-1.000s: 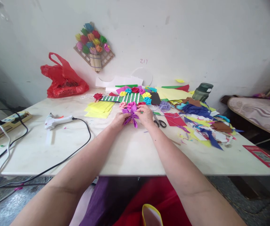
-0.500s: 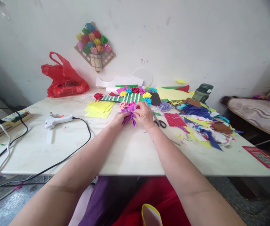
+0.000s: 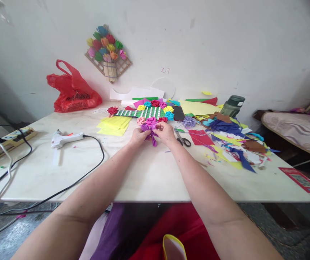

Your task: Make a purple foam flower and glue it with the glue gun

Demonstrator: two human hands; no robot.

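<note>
Between my two hands, just above the table, is a purple paper bow (image 3: 153, 140) with its tails hanging down. My left hand (image 3: 139, 136) pinches its left side, and my right hand (image 3: 166, 132) pinches its upper right. Right behind them lies a green guitar-shaped piece (image 3: 148, 112) with white strips across it and a black end at the right. Paper flowers in red, yellow, blue and pink ring its body, among them a magenta flower (image 3: 151, 120) close to the bow. A red flower (image 3: 113, 111) sits at the tip of its neck.
Black-handled scissors (image 3: 186, 142) lie right of my hand, near purple yarn (image 3: 188, 122) and a pile of paper scraps (image 3: 230, 133). Leftward are yellow sheets (image 3: 114, 125), a corded glue gun (image 3: 67, 138), a power strip (image 3: 11, 142) and a red bag (image 3: 76, 95). A bottle (image 3: 232, 106) stands at the back.
My right hand has turned and lowered slightly, its fingers now at the bow's upper right edge. My left thumb reaches further across the bow, which is turned a little.
</note>
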